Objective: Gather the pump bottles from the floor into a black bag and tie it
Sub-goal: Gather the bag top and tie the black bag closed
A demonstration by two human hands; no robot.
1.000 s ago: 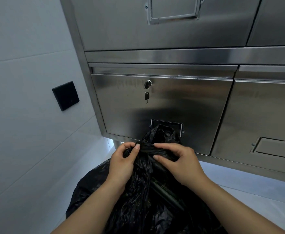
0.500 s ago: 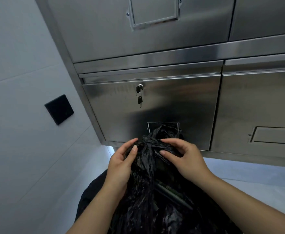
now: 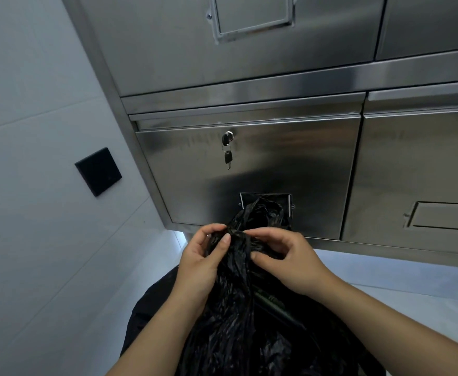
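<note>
A crumpled black bag (image 3: 238,329) stands low in the middle of the view, its neck bunched together and its loose top sticking up. My left hand (image 3: 198,264) pinches the gathered neck from the left between thumb and fingers. From the right, my right hand (image 3: 290,259) grips the same twisted plastic. Both hands meet at the neck. No pump bottles show; the bag's contents are hidden, apart from a dark green shape pressing through the plastic.
A stainless steel cabinet (image 3: 276,164) with several doors rises right behind the bag; a key (image 3: 228,158) hangs from the lock of the nearest door. A black square wall plate (image 3: 98,171) sits on the white wall at left. White floor (image 3: 412,289) lies to the right.
The view has tilted and shifted slightly. My fingers have closed tighter on the bag's neck, pinching the twisted plastic closer together.
</note>
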